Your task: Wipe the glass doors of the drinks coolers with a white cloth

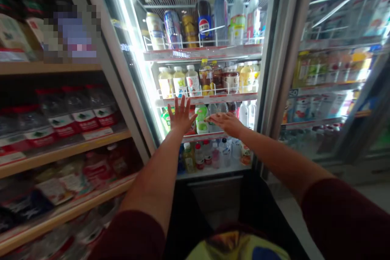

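Observation:
Both my arms reach toward a lit drinks fridge with bottles on several shelves. My left hand (pixel 181 118) is open with its fingers spread, in front of the lower middle shelf; nothing is in it. My right hand (pixel 227 123) is stretched out flat, palm down, its fingers pointing left, and it appears to hold nothing. Between the hands stands a green-labelled bottle (pixel 201 119). Just above my left hand are white-capped bottles (pixel 179 81) behind a wire rail. I cannot tell whether either hand touches anything.
Water bottles with red labels (pixel 62 120) fill a wooden shelf (pixel 100 143) on the left. A Pepsi bottle (pixel 204 18) and cans (pixel 172 28) stand on the upper fridge shelf. To the right, a fridge with a glass door (pixel 329 69) holds cartons and bottles.

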Action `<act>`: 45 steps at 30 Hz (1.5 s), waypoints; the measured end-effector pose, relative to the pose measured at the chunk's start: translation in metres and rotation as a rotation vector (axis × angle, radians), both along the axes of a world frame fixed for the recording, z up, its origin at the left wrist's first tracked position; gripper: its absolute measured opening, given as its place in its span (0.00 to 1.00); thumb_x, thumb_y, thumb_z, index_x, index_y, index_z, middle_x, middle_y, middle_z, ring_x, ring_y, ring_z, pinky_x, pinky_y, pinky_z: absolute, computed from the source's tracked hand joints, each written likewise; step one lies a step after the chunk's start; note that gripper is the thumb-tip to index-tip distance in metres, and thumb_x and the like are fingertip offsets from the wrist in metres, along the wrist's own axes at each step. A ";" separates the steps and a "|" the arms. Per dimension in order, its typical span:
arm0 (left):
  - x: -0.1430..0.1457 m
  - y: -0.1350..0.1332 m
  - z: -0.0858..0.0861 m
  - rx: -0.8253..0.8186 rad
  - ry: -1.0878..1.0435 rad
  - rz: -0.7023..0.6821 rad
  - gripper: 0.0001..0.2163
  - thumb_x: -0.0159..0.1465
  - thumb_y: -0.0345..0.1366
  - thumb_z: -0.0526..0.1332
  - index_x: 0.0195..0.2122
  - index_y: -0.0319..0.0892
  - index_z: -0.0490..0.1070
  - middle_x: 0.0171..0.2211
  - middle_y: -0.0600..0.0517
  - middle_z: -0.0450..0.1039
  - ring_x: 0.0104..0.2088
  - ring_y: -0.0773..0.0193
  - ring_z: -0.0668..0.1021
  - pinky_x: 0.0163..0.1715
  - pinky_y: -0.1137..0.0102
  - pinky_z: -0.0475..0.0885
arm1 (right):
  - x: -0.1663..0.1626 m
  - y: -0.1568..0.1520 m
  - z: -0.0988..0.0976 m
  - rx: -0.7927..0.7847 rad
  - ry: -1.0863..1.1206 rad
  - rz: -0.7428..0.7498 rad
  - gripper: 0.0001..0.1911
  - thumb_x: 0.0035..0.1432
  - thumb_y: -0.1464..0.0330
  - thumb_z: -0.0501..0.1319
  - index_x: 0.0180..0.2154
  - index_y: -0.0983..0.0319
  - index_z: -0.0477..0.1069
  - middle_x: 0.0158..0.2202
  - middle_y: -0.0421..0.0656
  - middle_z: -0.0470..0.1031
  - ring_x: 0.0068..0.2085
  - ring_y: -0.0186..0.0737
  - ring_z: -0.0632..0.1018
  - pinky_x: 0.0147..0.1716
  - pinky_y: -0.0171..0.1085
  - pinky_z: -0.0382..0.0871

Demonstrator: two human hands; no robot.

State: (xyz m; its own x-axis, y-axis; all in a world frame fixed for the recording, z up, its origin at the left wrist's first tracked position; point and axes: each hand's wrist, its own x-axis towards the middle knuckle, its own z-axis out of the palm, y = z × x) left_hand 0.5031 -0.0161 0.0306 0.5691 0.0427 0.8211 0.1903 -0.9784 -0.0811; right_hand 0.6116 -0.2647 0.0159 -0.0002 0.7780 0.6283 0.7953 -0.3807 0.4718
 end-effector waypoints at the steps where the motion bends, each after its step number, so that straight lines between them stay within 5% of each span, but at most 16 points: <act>1: 0.000 0.001 0.000 -0.005 0.003 -0.001 0.36 0.69 0.55 0.50 0.72 0.44 0.42 0.73 0.47 0.35 0.72 0.50 0.34 0.67 0.43 0.26 | 0.001 -0.001 0.000 -0.064 -0.023 0.031 0.32 0.61 0.78 0.56 0.65 0.55 0.61 0.64 0.40 0.68 0.59 0.47 0.70 0.49 0.46 0.67; 3: 0.001 0.002 0.000 -0.013 0.012 0.000 0.36 0.69 0.55 0.50 0.72 0.43 0.42 0.73 0.46 0.35 0.72 0.50 0.34 0.67 0.44 0.25 | 0.006 -0.004 0.012 -0.105 -0.052 0.052 0.33 0.61 0.77 0.57 0.66 0.55 0.60 0.65 0.40 0.67 0.60 0.48 0.69 0.51 0.47 0.66; 6: 0.002 0.002 0.000 -0.016 0.021 0.011 0.37 0.69 0.55 0.50 0.72 0.43 0.41 0.73 0.46 0.33 0.72 0.49 0.34 0.66 0.42 0.25 | 0.012 -0.008 0.036 0.123 0.004 -0.036 0.36 0.60 0.74 0.59 0.68 0.58 0.55 0.67 0.43 0.63 0.62 0.52 0.66 0.54 0.50 0.64; 9: 0.002 0.002 0.000 -0.007 0.021 0.017 0.36 0.69 0.55 0.49 0.72 0.44 0.40 0.73 0.48 0.32 0.72 0.50 0.33 0.66 0.43 0.25 | 0.009 -0.008 0.031 0.294 0.078 -0.126 0.37 0.60 0.73 0.60 0.69 0.61 0.53 0.69 0.47 0.60 0.63 0.56 0.64 0.55 0.52 0.64; 12: 0.001 0.001 0.000 -0.011 0.019 0.006 0.34 0.70 0.52 0.49 0.72 0.45 0.41 0.73 0.49 0.32 0.72 0.51 0.32 0.67 0.44 0.25 | 0.006 -0.009 0.014 0.034 0.031 -0.033 0.34 0.61 0.78 0.56 0.67 0.57 0.58 0.67 0.43 0.64 0.61 0.51 0.67 0.52 0.49 0.65; 15: 0.001 0.000 0.000 -0.042 0.024 0.007 0.32 0.71 0.50 0.49 0.72 0.45 0.42 0.73 0.49 0.34 0.72 0.52 0.33 0.67 0.44 0.24 | 0.011 -0.011 0.024 -0.091 -0.020 0.047 0.34 0.61 0.78 0.55 0.66 0.53 0.59 0.66 0.39 0.66 0.61 0.48 0.68 0.53 0.48 0.66; 19: 0.001 -0.002 0.001 -0.048 0.034 0.023 0.33 0.71 0.50 0.50 0.72 0.44 0.42 0.73 0.49 0.32 0.71 0.52 0.32 0.67 0.44 0.24 | 0.017 -0.006 0.055 0.309 0.053 -0.063 0.35 0.61 0.73 0.58 0.68 0.56 0.55 0.68 0.42 0.62 0.61 0.56 0.66 0.55 0.55 0.65; 21: 0.000 -0.003 0.001 -0.042 0.033 0.024 0.33 0.71 0.50 0.49 0.72 0.44 0.41 0.73 0.49 0.31 0.71 0.53 0.31 0.67 0.45 0.24 | 0.012 0.000 0.051 0.454 0.102 -0.100 0.36 0.61 0.72 0.57 0.69 0.58 0.52 0.69 0.44 0.59 0.61 0.58 0.65 0.55 0.57 0.65; 25: -0.001 -0.004 0.001 -0.030 0.037 0.028 0.32 0.71 0.50 0.48 0.73 0.45 0.40 0.73 0.49 0.31 0.71 0.53 0.30 0.66 0.45 0.24 | -0.003 0.010 0.020 0.122 0.067 0.000 0.36 0.60 0.78 0.54 0.68 0.57 0.55 0.67 0.44 0.63 0.61 0.53 0.67 0.54 0.54 0.67; 28: 0.000 -0.003 0.000 -0.032 0.042 0.030 0.32 0.71 0.49 0.48 0.72 0.44 0.41 0.73 0.49 0.31 0.71 0.53 0.30 0.66 0.44 0.24 | -0.002 0.010 0.027 -0.058 0.020 0.067 0.34 0.60 0.80 0.54 0.66 0.54 0.60 0.65 0.40 0.67 0.61 0.50 0.67 0.54 0.51 0.67; 32: 0.000 -0.004 0.000 -0.042 0.049 0.028 0.33 0.71 0.49 0.50 0.72 0.43 0.41 0.73 0.47 0.32 0.71 0.52 0.30 0.66 0.44 0.23 | 0.008 0.006 0.065 0.361 0.109 -0.085 0.35 0.61 0.75 0.56 0.68 0.60 0.55 0.69 0.45 0.60 0.63 0.56 0.64 0.56 0.56 0.65; 34: -0.001 -0.006 0.000 -0.041 0.054 0.030 0.33 0.71 0.48 0.50 0.72 0.43 0.41 0.73 0.47 0.32 0.71 0.52 0.31 0.66 0.44 0.23 | 0.009 0.005 0.066 0.523 0.162 -0.149 0.36 0.60 0.72 0.58 0.69 0.63 0.53 0.70 0.47 0.57 0.63 0.59 0.63 0.57 0.57 0.64; 36: -0.002 -0.007 0.001 -0.038 0.047 0.025 0.32 0.71 0.49 0.49 0.72 0.44 0.41 0.73 0.48 0.31 0.71 0.52 0.32 0.66 0.44 0.23 | 0.005 0.005 0.050 0.415 0.150 -0.127 0.35 0.61 0.74 0.57 0.68 0.63 0.55 0.70 0.46 0.58 0.63 0.59 0.64 0.58 0.56 0.63; 39: -0.004 -0.008 0.001 -0.040 0.040 0.020 0.32 0.71 0.49 0.48 0.72 0.43 0.41 0.73 0.48 0.32 0.71 0.52 0.33 0.67 0.45 0.24 | -0.002 0.004 0.027 0.011 0.077 0.006 0.33 0.61 0.79 0.54 0.67 0.56 0.58 0.66 0.42 0.65 0.62 0.53 0.67 0.57 0.53 0.65; 41: -0.003 -0.007 0.001 -0.049 0.044 0.022 0.32 0.71 0.49 0.49 0.72 0.43 0.42 0.73 0.48 0.33 0.72 0.51 0.33 0.67 0.44 0.24 | 0.000 0.004 0.030 -0.092 0.055 0.046 0.35 0.61 0.78 0.56 0.67 0.55 0.57 0.66 0.41 0.66 0.62 0.52 0.67 0.57 0.53 0.65; 45: -0.001 -0.007 0.000 -0.056 0.039 0.020 0.32 0.71 0.49 0.49 0.72 0.43 0.41 0.73 0.48 0.32 0.71 0.50 0.33 0.67 0.44 0.24 | 0.010 0.009 0.066 0.314 0.109 -0.054 0.36 0.62 0.72 0.58 0.69 0.59 0.52 0.69 0.44 0.60 0.64 0.56 0.63 0.59 0.56 0.63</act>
State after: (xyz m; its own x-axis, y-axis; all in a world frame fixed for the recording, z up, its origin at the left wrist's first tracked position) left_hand 0.5021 -0.0229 0.0303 0.5991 0.0996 0.7944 0.2076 -0.9776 -0.0340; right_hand 0.6217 -0.2555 0.0816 0.1160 0.5439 0.8311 0.8094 -0.5367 0.2383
